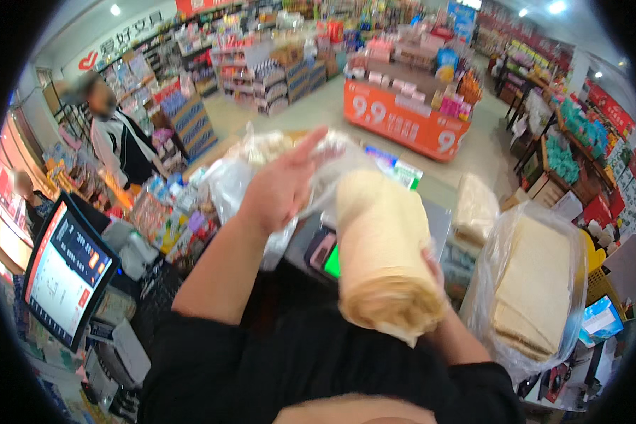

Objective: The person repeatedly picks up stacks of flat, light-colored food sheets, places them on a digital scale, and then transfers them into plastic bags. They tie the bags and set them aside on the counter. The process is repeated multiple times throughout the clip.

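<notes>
My right hand [435, 269] holds a thick roll of thin, pale yellow food sheets [384, 233] from its right side; most of the fingers are hidden. The roll's layered end faces me. My left hand [281, 188] is to the left of the roll, fingers stretched out over and against a clear plastic bag [344, 159]. The bag lies around the roll's far end, and I cannot tell how far the roll is inside it. Below the hands is a weighing scale [437, 212] with a metal plate. A dark phone-like device [324, 246] lies beside the roll.
A plastic-wrapped stack of flat sheets [535, 286] is on the right, with a smaller wrapped stack [476, 206] behind it. A monitor [66, 270] stands left. Packaged goods [169, 214] crowd the counter. A person [122, 138] stands beyond, before a display stand [403, 119].
</notes>
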The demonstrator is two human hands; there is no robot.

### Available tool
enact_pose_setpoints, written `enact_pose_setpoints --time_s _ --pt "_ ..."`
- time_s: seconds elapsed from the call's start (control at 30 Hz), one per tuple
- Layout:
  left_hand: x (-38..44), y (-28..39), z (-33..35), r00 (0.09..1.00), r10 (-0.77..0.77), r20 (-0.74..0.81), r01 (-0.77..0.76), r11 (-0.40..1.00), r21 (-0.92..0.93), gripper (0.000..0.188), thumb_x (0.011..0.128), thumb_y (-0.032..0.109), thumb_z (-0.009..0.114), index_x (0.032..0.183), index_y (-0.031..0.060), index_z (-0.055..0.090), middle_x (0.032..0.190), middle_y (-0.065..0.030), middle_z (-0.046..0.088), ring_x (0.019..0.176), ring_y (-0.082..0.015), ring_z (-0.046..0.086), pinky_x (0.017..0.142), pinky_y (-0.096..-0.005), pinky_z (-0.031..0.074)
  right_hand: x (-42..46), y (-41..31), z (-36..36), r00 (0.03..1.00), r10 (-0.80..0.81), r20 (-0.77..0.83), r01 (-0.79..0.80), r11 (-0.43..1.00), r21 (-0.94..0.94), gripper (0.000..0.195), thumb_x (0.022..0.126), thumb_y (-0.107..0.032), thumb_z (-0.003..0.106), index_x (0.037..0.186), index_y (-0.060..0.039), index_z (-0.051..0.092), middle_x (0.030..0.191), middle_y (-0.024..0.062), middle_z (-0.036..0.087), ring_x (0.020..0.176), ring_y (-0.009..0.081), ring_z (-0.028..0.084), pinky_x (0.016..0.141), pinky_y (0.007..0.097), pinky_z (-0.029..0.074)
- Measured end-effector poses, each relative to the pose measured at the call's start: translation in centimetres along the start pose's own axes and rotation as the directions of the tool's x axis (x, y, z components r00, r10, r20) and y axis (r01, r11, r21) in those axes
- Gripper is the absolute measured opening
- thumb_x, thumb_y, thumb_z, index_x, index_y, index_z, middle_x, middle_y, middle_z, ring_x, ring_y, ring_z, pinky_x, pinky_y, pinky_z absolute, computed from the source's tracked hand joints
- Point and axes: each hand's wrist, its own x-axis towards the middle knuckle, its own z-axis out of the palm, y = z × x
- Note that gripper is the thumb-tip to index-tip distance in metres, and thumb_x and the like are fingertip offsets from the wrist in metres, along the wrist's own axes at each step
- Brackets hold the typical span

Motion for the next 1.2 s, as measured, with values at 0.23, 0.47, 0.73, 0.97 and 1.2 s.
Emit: enact_pose_setpoints --time_s 0.23,0.47,0.73,0.97,1.2 --pt "0.3 -2.5 -0.7 0.986 0.166 0.006 -0.116 0.661 0.741 0.042 0.109 0.016 0.047 0.149 0.0131 0.06 0.145 -0.0046 0.067 0.082 -0.0182 0.071 0.076 -0.0303 0.058 1.6 -1.2 -1.0 0.998 -0.029 -0.05 0.024 0.994 -0.111 0.07 0.101 -0.037 0.06 0.158 -0.0016 0.039 0.153 0.0219 0.055 0.137 0.0388 0.058 0.118 0.0542 0.046" --pt "-4.2 1.9 4.0 0.874 0.279 0.398 -0.477 0.331 0.814 0.042 0.101 0.007 0.053 0.141 0.0113 0.068 0.124 -0.0194 0.073 0.11 -0.0375 0.072 0.096 -0.0388 0.057 7.8 -0.4 -1.0 0.98 0.069 0.188 -0.094 0.987 0.128 0.068 0.103 -0.04 0.054 0.158 -0.002 0.04 0.155 0.0231 0.052 0.141 0.0407 0.052 0.121 0.0529 0.041" --pt "-13.3 -6.9 0.7 0.988 0.072 -0.138 -0.066 0.997 0.047 0.061 0.101 -0.006 0.05 0.161 0.005 0.039 0.152 -0.0212 0.057 0.082 -0.0218 0.072 0.075 -0.0308 0.059 17.3 -2.7 -5.9 0.822 -0.549 -0.152 0.54 0.836 -0.095 0.053 0.106 -0.026 0.054 0.151 0.0004 0.046 0.148 0.018 0.057 0.136 0.0301 0.058 0.117 0.0486 0.047" --pt "-16.0 -8.6 -4.0 0.855 -0.503 -0.128 0.516 0.849 0.115 0.03 0.1 0.006 0.063 0.129 -0.0033 0.068 0.089 -0.0085 0.072 0.072 -0.0104 0.064 0.064 -0.0244 0.051 22.5 -3.4 -15.0 0.652 -0.657 -0.378 0.355 0.706 -0.613 0.055 0.102 -0.025 0.062 0.15 -0.0023 0.049 0.145 0.0161 0.059 0.133 0.0283 0.059 0.114 0.0462 0.048" --pt "-14.4 -9.8 -11.6 0.851 -0.186 -0.492 0.043 0.957 -0.288 0.023 0.108 0.02 0.059 0.091 0.0034 0.06 0.065 0.0017 0.049 0.051 -0.0083 0.042 0.054 -0.0309 0.044 17.0 2.8 -22.2 0.827 -0.556 -0.078 0.12 0.31 -0.943 0.057 0.098 -0.025 0.071 0.148 -0.0051 0.052 0.142 0.0143 0.062 0.13 0.0265 0.06 0.112 0.0438 0.049"
